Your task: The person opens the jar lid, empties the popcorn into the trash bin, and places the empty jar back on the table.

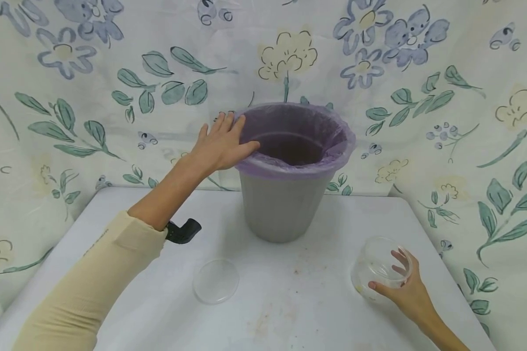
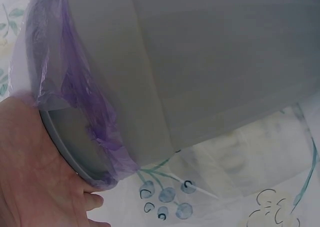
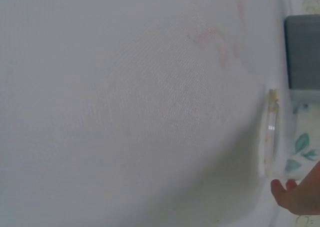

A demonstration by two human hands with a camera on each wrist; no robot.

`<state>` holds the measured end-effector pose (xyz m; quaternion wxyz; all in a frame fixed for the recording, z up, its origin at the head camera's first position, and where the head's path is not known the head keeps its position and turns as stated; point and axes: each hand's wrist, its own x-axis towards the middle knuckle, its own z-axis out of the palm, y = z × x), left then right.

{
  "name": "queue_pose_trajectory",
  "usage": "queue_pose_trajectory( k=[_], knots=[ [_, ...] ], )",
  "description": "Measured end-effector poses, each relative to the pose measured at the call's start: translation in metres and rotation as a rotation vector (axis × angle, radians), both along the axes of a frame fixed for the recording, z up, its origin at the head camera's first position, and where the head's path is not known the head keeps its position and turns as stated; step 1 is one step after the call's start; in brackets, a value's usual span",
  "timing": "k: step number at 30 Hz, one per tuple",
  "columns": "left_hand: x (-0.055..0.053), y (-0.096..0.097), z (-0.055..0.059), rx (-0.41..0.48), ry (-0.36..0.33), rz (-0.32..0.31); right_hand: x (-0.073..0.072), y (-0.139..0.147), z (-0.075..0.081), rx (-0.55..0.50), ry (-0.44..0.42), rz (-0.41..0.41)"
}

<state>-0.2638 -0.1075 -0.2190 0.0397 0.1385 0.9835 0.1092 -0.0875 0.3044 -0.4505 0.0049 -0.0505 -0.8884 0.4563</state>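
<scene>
A grey trash bin (image 1: 281, 207) with a purple plastic liner (image 1: 296, 170) folded over its rim stands at the back of the table. My left hand (image 1: 219, 146) rests on the left side of that rim, fingers extended and thumb along the edge. In the left wrist view, part of the bare rim shows below the bunched liner (image 2: 95, 112) beside the palm. My right hand (image 1: 408, 292) grips a clear round plastic container (image 1: 364, 273) at the right, with the thumb and fingers around its wall. Small yellowish residue shows on the container's lower edge (image 3: 272, 107).
A clear round lid (image 1: 215, 282) lies flat on the white table (image 1: 158, 302), left of the middle. Reddish-brown smears and crumbs (image 1: 263, 321) mark the tabletop in front of the bin. Floral cloth (image 1: 246, 48) hangs behind and at the sides.
</scene>
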Motion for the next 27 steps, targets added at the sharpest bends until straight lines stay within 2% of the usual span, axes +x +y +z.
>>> queue_pose_trajectory(
  k=[8, 14, 18, 22, 27],
  knots=[
    [0.000, 0.001, 0.000, 0.008, 0.005, -0.004, 0.000, 0.006, -0.004, -0.123, -0.071, 0.012],
    [-0.001, 0.001, 0.000, 0.007, -0.001, -0.005, -0.001, 0.010, -0.004, -0.118, -0.113, 0.013],
    [-0.003, 0.001, 0.000, 0.002, -0.004, -0.008, 0.004, 0.011, -0.005, -0.070, -0.119, 0.023],
    [-0.002, -0.001, 0.001, 0.001, -0.008, -0.005, 0.008, 0.013, -0.001, -0.044, -0.062, 0.044],
    [0.000, -0.003, 0.002, -0.005, -0.013, -0.002, 0.004, 0.019, 0.022, 0.033, 0.123, 0.071]
  ],
)
